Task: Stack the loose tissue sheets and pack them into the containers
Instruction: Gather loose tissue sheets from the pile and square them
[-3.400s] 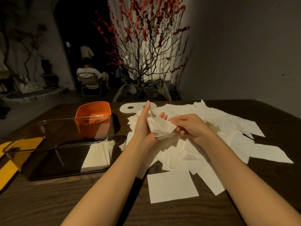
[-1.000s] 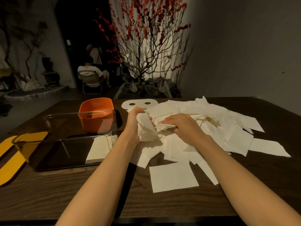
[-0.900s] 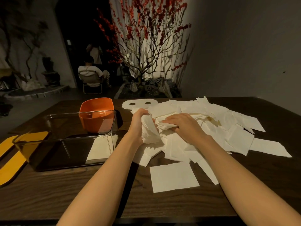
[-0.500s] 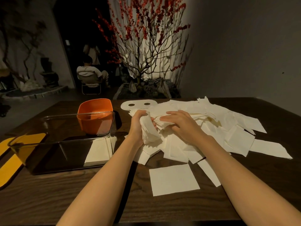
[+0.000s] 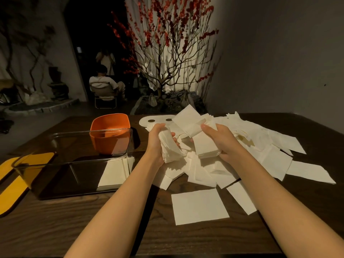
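Left hand [image 5: 157,141] is gripping a bent tissue wad [image 5: 170,146] in curled fingers; right hand [image 5: 221,140] is pinching a flat stack [image 5: 205,147] over the table-centre pile [image 5: 260,144].

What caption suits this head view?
Both hands grip tissue bundles above the loose pile, beside a clear container.

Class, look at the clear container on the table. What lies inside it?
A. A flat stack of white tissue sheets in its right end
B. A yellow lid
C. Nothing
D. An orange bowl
A: a flat white stack of tissue sheets lies in the right end of the clear container.
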Demonstrator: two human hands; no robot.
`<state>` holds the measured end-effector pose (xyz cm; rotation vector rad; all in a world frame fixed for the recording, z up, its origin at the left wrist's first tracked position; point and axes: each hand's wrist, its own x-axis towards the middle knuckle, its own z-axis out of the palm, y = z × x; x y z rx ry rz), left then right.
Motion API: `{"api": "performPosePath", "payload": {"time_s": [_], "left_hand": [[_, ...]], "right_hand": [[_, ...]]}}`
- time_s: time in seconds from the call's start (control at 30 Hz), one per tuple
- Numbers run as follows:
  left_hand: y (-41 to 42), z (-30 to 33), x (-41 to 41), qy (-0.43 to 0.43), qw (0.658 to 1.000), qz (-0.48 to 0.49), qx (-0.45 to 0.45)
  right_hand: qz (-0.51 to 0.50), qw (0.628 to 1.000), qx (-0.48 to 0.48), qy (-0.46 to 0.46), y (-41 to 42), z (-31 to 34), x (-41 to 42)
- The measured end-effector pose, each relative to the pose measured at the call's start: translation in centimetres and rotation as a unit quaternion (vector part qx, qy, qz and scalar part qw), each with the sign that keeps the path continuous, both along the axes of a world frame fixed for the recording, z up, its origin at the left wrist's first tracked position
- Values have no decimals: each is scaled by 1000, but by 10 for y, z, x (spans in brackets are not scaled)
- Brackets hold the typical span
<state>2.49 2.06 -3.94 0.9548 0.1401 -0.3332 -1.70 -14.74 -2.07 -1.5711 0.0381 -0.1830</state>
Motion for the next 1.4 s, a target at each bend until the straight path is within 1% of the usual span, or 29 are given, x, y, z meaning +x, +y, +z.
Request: {"api": "performPosePath", "payload": {"time_s": [0.07,0.17,0.23,0.33,0.4,0.5,0.63,0.73,0.83,0.93,0.97,1.13,1.23,1.33,1.4], "left_hand": [[-3,2,-2,-6,1000,6,27],[-10,4,-6,-17,997,11,69],[-14,5,-9,-33,995,19,90],[-18,4,-10,-39,995,33,87],[-18,5,-12,-27,998,32,44],[-15,5,-15,-14,997,11,-79],[-17,2,-18,-19,988,-13,-156],[-21,3,-22,-17,984,-13,-179],[-24,0,-22,-25,981,-32,-188],[-25,-2,-23,-19,977,-83,-194],[-25,-3,-22,-15,978,-83,-193],[-25,-5,-20,21,986,-42,-160],[-21,-2,-16,-7,986,-5,-164],[-12,0,-11,-45,987,19,-153],[-8,-1,-8,-51,989,15,-139]], "right_hand": [[-8,1000,4,18,0,1,-2],[-23,998,-59,-13,1,-1,-3],[-18,996,-82,-29,4,0,-6],[7,998,-64,-15,9,3,-10],[24,999,-24,14,9,5,-13],[50,994,77,62,6,7,-14],[84,971,191,117,7,7,-15],[108,959,221,144,10,3,-14],[116,959,210,153,11,0,-12],[93,971,151,163,12,-1,-11],[90,973,134,165,12,-2,-10],[84,975,97,182,12,0,-12],[75,976,94,182,9,2,-14],[20,984,84,159,6,4,-14],[-27,986,104,126,5,6,-12]]}}
